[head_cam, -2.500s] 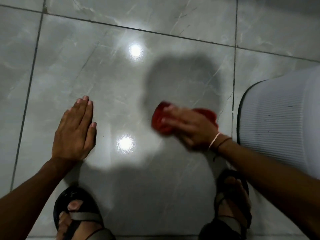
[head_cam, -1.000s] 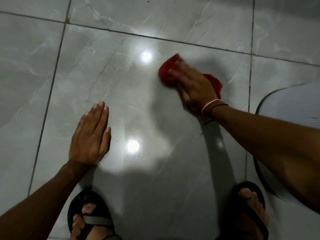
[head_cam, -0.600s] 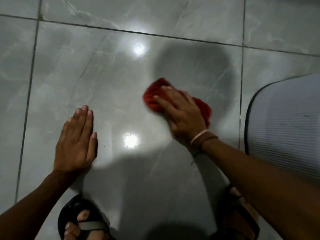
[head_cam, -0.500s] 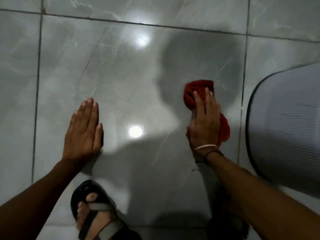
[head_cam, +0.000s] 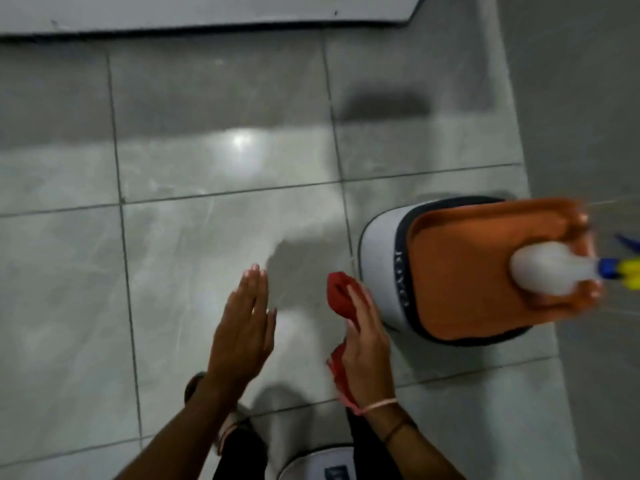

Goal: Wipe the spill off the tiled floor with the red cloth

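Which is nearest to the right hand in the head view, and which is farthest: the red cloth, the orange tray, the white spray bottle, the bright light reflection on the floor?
From the right hand:
1. Red cloth, held in that hand.
2. Orange tray, to its right, on the grey ribbed stool.
3. White spray bottle at the tray's far right, and the light reflection ahead-left: too close to call.

Dim, greyish scene. One glare spot (head_cam: 241, 140) on the glossy tiled floor (head_cam: 194, 244); soft shadows fall below it. Motion blur throughout, worst at right edge; wide-angle bending of the grout lines.
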